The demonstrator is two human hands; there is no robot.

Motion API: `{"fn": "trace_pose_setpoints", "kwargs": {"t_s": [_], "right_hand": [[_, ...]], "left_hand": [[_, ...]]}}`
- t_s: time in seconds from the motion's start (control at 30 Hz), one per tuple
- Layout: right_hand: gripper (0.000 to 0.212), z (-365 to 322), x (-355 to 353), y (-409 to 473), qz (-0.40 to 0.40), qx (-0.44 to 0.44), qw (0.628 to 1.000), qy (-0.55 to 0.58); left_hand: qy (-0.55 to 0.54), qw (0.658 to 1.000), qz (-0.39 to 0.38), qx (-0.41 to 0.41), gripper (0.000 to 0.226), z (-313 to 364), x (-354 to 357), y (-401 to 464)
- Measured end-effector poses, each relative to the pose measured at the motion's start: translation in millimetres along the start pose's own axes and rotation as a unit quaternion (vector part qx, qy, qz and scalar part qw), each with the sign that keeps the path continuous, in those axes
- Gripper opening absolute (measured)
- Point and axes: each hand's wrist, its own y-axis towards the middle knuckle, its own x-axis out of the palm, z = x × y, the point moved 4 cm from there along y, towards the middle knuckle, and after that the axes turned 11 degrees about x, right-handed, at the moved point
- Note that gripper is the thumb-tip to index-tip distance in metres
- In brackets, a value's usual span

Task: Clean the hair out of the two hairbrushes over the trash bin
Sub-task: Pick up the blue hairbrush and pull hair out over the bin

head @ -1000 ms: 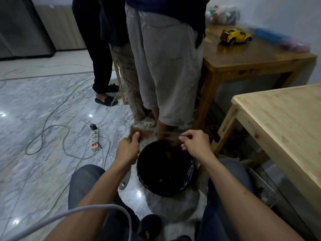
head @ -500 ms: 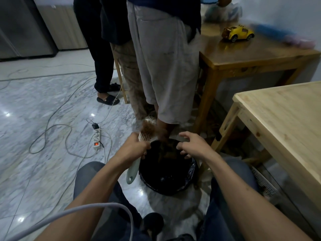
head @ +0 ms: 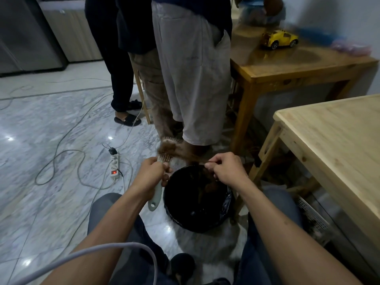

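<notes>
The floor (head: 51,128) is polished grey-white marble, bright with small reflected spots of light. Loose cables (head: 67,161) snake across it to a white power strip (head: 115,166) whose red switch glows. At the far left stands a tall dark steel cabinet (head: 24,38) — perhaps a refrigerator, the blur makes it hard to say — beside a pale wood-fronted unit (head: 72,33). On the right, a dark varnished wooden table (head: 298,66) sits against a plain pale wall (head: 339,15) and carries a yellow toy car (head: 279,39); nearer, a lighter bare-wood table (head: 333,140) fills the edge. Two people stand in the middle ground — only legs (head: 193,79) show.
</notes>
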Motion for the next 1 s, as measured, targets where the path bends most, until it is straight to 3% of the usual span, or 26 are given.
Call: {"fn": "trace_pose_setpoints", "kwargs": {"t_s": [0.07,0.23,0.33,0.4,0.5,0.63,0.83,1.0], "right_hand": [[0.011,7,-3,5,0.007,0.029,1.0,-0.007],[0.013,35,-23,6,0.066,0.106,0.992,-0.023],[0.021,30,-16,-2,-0.018,0.094,0.995,-0.006],[0.042,15,-3,-8,-0.102,0.071,0.992,0.014],[0.059,-9,6,-14,-0.15,0.045,0.985,0.077],[0.044,-23,10,-17,-0.18,0.041,0.967,0.176],[0.011,-19,12,-15,-0.094,0.008,0.98,0.172],[0.02,1,-2,-13,-0.016,0.094,0.988,0.122]], "left_hand": [[-0.015,0.999,0.043,-0.009,0.01,0,-4,4],[-0.032,0.995,0.094,0.014,0.011,1,-26,11],[-0.005,0.999,0.028,0.024,0.04,0,-18,6],[0.016,0.999,-0.026,0.045,0.049,4,-4,-2],[0.086,0.989,-0.081,0.09,0.03,13,14,-13],[0.171,0.97,-0.108,0.134,0.022,11,20,-16],[0.201,0.964,-0.093,0.144,0.016,0,20,-8],[0.053,0.995,-0.019,0.079,0.017,-4,9,-6]]}}
